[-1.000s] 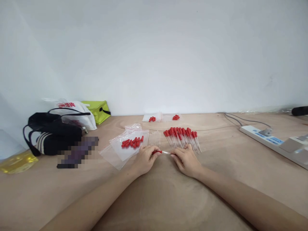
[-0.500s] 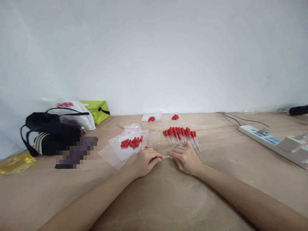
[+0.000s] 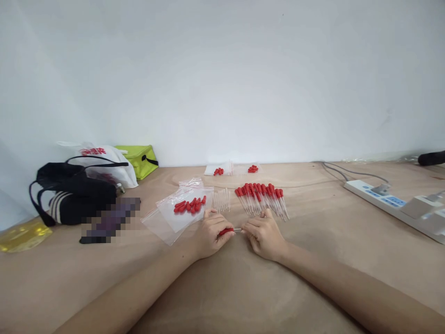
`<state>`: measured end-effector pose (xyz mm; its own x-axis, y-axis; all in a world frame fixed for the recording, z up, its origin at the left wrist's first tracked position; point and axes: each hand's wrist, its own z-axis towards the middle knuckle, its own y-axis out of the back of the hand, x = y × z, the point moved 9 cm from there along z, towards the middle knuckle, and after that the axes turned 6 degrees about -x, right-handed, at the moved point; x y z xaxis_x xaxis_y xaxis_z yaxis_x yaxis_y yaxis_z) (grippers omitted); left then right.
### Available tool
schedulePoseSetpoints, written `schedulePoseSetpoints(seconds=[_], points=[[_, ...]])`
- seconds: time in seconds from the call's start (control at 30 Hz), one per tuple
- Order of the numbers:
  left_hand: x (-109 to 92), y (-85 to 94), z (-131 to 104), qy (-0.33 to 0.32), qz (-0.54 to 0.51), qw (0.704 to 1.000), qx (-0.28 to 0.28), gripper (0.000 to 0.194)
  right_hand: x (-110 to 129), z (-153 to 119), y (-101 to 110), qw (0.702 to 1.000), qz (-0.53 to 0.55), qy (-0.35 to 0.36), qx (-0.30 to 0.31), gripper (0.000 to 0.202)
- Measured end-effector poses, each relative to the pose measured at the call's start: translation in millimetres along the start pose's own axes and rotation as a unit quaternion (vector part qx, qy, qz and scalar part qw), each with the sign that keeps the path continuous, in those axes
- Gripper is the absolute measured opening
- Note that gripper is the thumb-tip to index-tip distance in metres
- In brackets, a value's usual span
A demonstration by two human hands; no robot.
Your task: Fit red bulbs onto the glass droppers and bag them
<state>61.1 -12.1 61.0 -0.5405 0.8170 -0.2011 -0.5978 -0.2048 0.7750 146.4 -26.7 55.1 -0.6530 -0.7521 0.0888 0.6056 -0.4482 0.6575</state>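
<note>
My left hand [image 3: 212,234] is closed around a red rubber bulb [image 3: 225,231]. A clear glass dropper tube [image 3: 238,229] runs from the bulb's end to my right hand [image 3: 264,235], whose fingers pinch it; the far part of the tube is hidden by those fingers. Just beyond my right hand lie several droppers [image 3: 260,192] with red bulbs, fanned out in a pile. Loose glass tubes [image 3: 221,199] lie in a row beyond the gap between my hands. Several loose red bulbs [image 3: 189,205] rest on clear zip bags [image 3: 170,222] beside my left hand.
Further back lie more bags [image 3: 225,168] with red bulbs. On the left are a black bag [image 3: 79,195], a white plastic bag [image 3: 118,169], a lime green box bag [image 3: 139,160] and a yellow pouch [image 3: 26,235]. A power strip [image 3: 378,197] with plugs lies on the right.
My right hand has moved slightly left, toward my left hand. Less of the glass tube shows between them, and more of the red bulb shows in my left hand.
</note>
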Motion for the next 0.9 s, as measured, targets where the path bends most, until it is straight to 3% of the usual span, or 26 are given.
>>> schedulePoseSetpoints(seconds=[0.27,0.37,0.47,0.57,0.7,0.9], points=[[9.7,-4.9,-0.1,0.016,-0.013,0.997,0.073,0.013,0.1,5.6,-9.3,0.996,-0.051,0.002,0.073,0.02],[29.0,7.0,0.7,0.059,0.036,0.997,0.019,0.02,-10.3,15.1,-12.2,0.987,-0.102,-0.028,0.119,0.022],[58.5,28.1,-4.4,0.156,0.131,0.975,-0.084,0.03,-40.7,26.9,-13.8,0.973,-0.126,-0.147,0.128,0.021],[82.9,38.3,-14.6,0.249,0.214,0.937,-0.118,0.03,-71.8,35.7,-22.4,0.944,-0.153,-0.267,0.118,0.021],[98.3,37.8,-21.8,0.303,0.266,0.911,-0.088,0.034,-80.5,48.7,-49.0,0.929,-0.187,-0.288,0.14,0.023],[104.7,36.2,-21.7,0.316,0.295,0.901,-0.04,0.025,-73.5,51.9,-75.5,0.924,-0.182,-0.271,0.2,0.023]])
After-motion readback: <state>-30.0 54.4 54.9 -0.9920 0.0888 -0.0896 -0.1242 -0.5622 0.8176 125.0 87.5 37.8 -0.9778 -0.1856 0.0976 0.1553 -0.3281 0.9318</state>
